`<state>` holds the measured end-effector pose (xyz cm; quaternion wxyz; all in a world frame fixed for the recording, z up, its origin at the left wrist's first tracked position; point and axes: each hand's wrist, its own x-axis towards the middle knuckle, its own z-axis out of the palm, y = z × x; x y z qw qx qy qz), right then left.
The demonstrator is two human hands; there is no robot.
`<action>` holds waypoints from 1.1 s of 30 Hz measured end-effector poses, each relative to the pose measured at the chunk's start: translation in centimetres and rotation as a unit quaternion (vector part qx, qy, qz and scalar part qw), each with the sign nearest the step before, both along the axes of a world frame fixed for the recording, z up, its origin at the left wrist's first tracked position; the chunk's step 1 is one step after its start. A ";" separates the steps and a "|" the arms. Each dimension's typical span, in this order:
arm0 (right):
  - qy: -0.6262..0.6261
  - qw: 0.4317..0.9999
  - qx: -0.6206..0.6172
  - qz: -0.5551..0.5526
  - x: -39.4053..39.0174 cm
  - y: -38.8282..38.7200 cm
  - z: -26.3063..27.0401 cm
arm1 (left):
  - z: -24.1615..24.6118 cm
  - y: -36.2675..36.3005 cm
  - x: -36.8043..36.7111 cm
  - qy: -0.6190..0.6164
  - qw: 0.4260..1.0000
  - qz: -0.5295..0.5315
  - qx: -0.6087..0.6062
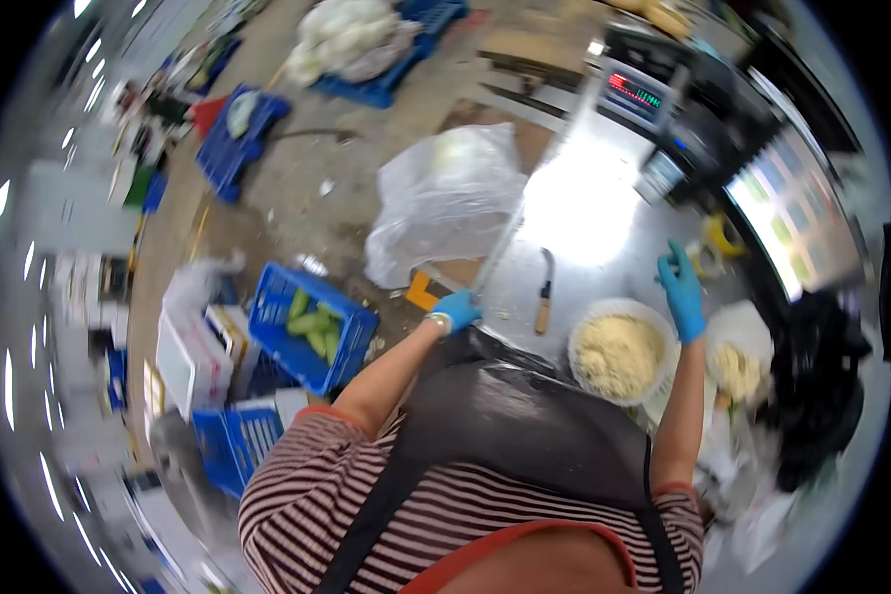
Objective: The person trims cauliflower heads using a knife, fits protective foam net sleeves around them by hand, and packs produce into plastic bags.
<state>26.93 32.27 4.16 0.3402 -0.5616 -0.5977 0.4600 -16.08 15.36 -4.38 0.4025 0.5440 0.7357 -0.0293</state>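
My left hand (457, 310), in a blue glove, is at the left edge of a stainless steel table (520, 289); whether its fingers grip the edge cannot be made out. My right hand (683, 293), gloved in blue too, is raised over the table's right side with fingers apart and nothing in it. Just left of it stands a white basket-like bowl (575, 345) heaped with pale yellow chopped food (620, 356). Between my hands lies a knife with a curved dark blade and a wooden handle (543, 315). Yellow tape rolls (722, 236) sit beyond my right fingers.
A lit scale display (633, 95), a dark label printer (694, 152) and a bright screen (794, 211) stand along the far right. A blue crate (356, 334) with green gourd-like vegetables (313, 325) is at left. A white plastic bag (445, 208) lies beyond the table's left edge.
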 end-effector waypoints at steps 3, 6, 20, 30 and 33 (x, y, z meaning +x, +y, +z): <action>-0.037 0.984 -0.072 0.157 -7.2 -0.1 3.0 | -0.3 -2.0 -0.9 -0.021 0.998 0.054 0.015; -0.021 0.961 -0.092 0.258 -12.3 0.6 3.9 | 0.7 -3.7 -2.6 -0.068 0.995 0.056 0.036; -0.045 0.878 -0.134 0.458 -45.4 -3.7 2.1 | -1.5 -23.2 -26.3 -0.105 0.954 0.276 0.041; -0.036 0.780 -0.190 0.596 -77.1 -12.8 3.2 | -6.0 -43.8 -44.7 -0.021 0.828 0.559 0.033; -0.035 0.746 -0.172 0.642 -81.9 -13.7 2.4 | -9.0 -50.3 -44.9 -0.051 0.773 0.630 0.054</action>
